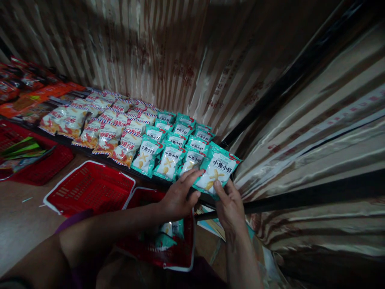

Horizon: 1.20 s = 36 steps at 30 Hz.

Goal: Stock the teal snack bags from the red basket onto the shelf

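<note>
Just behind held bag (221, 167), black pole (258, 108), pleated curtain (168, 60)

Dim overall, right corners near black. Curtain (180, 52) folds alternate sheen and shadow. Held bag (219, 166) print legible; far-left packets (30, 78) soft.

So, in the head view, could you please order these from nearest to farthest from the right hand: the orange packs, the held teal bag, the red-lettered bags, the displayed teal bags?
1. Held teal bag: in the grip of the right hand.
2. Displayed teal bags: just left.
3. Red-lettered bags: further left.
4. Orange packs: far left.
</note>
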{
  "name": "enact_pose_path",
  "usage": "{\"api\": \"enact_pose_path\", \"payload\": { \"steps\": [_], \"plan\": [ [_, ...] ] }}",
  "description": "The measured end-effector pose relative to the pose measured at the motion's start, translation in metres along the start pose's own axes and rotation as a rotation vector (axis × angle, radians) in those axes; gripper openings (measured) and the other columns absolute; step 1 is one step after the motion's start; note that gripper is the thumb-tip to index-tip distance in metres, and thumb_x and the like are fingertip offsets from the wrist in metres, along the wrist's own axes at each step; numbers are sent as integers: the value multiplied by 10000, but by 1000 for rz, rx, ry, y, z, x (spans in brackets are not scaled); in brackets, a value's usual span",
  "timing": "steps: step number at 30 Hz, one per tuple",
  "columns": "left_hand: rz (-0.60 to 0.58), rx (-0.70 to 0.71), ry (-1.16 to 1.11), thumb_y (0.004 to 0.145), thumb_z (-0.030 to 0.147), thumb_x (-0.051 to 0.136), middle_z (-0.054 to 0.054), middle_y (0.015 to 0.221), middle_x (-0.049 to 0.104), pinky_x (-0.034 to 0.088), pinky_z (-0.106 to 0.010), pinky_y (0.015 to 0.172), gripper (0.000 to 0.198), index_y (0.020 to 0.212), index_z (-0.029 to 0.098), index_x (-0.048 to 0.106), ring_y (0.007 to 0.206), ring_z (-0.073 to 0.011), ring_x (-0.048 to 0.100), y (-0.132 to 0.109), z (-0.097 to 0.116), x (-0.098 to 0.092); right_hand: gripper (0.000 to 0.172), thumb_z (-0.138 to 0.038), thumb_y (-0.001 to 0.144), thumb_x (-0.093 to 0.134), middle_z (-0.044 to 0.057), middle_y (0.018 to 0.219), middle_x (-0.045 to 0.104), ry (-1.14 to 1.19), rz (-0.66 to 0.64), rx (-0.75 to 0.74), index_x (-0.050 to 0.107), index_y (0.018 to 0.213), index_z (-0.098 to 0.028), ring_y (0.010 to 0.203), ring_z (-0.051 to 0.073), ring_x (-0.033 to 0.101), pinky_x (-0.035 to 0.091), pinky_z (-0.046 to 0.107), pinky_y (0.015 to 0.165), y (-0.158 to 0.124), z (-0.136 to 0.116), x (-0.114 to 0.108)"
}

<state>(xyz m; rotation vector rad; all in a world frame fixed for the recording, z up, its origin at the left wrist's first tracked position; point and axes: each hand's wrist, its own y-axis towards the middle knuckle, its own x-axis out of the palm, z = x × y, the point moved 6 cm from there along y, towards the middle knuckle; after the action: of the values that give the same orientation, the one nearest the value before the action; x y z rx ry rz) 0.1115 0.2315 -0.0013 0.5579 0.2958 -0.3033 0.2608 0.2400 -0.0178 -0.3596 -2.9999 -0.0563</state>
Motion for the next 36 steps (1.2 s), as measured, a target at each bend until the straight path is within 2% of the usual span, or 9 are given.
{"api": "enact_pose_path", "payload": {
  "steps": [6, 10, 15, 22, 29, 36],
  "plan": [
    [-58, 10, 72, 805, 162, 449, -124, 1438, 330, 273, -407, 1109, 616, 1391, 175, 263, 1342, -206, 283, -11, -5, 12, 496, -429, 721, 664, 65, 1116, 645, -111, 10, -29, 551, 1165, -239, 974, 223, 606, 476, 367, 846, -2, 8, -13],
    [-9, -25, 106, 831, 162, 416, -131, 1396, 394, 301, -398, 1095, 532, 1356, 165, 325, 1313, -202, 337, -17, -12, 6, 474, -431, 729, 653, 45, 1072, 661, -196, -15, -52, 562, 1151, -234, 981, 217, 593, 463, 354, 861, -8, 17, -8],
    [40, -66, 181, 867, 217, 402, -129, 1338, 467, 350, -393, 1061, 432, 1295, 164, 405, 1265, -200, 407, -20, -23, 0, 465, -462, 709, 647, 56, 1004, 671, -262, -26, -58, 594, 1093, -204, 915, 220, 607, 491, 353, 798, -8, 32, -2],
    [75, -86, 310, 863, 219, 400, -133, 1306, 499, 386, -409, 1036, 406, 1264, 166, 436, 1231, -214, 449, -24, -36, 0, 507, -445, 693, 648, 69, 1136, 606, -405, 41, -183, 578, 1138, -212, 1017, 222, 564, 465, 384, 856, 3, 45, -5],
    [110, -22, 418, 856, 183, 393, -151, 1295, 498, 413, -397, 1024, 419, 1271, 131, 416, 1229, -211, 451, -27, -38, 3, 506, -448, 697, 627, 63, 1068, 650, -360, 47, -109, 584, 1135, -200, 990, 239, 576, 467, 374, 847, 3, 53, 0],
    [80, -28, 474, 829, 148, 414, -150, 1319, 471, 412, -391, 1029, 466, 1292, 120, 374, 1244, -212, 432, -30, -42, 8, 497, -432, 706, 614, 56, 1041, 670, -305, 44, -35, 561, 1137, -191, 917, 225, 607, 475, 363, 824, 1, 55, 4]
  ]
}}
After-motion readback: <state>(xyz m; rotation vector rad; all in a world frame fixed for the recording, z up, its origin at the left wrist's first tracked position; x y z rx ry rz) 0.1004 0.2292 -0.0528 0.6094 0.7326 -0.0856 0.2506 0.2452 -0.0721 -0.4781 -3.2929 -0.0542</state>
